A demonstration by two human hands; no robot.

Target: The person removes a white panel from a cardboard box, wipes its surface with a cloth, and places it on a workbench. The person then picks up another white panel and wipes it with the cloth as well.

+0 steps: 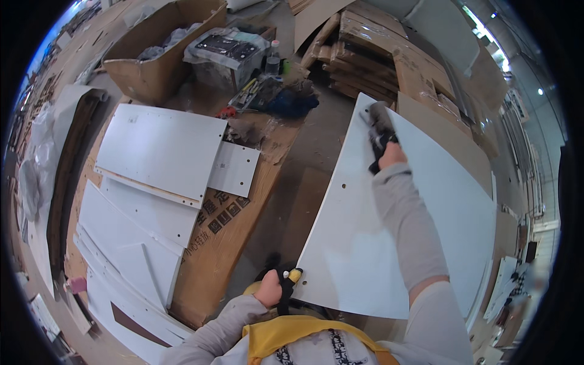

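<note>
A large white panel (365, 243) with small dark holes along its left edge lies before me. My right hand (391, 155) is stretched out over its far end and closed round a blurred grey-and-black hand tool (381, 125). The tool's shape is like a drill, but motion smears it, so I cannot make out its exact kind. My left hand (269, 290) is closed at the panel's near left corner, beside a hole. Black and yellow material (293, 277) shows at its fingers; whether this is a glove or a held thing is unclear.
White panels (161, 149) lie stacked on a flat cardboard package (213, 267) at left. Beyond them stand an open carton (146, 76), a plastic-wrapped box (228, 52), a bottle (274, 58) and scattered tools (246, 91). Cardboard-wrapped boards (365, 61) are piled at the far right.
</note>
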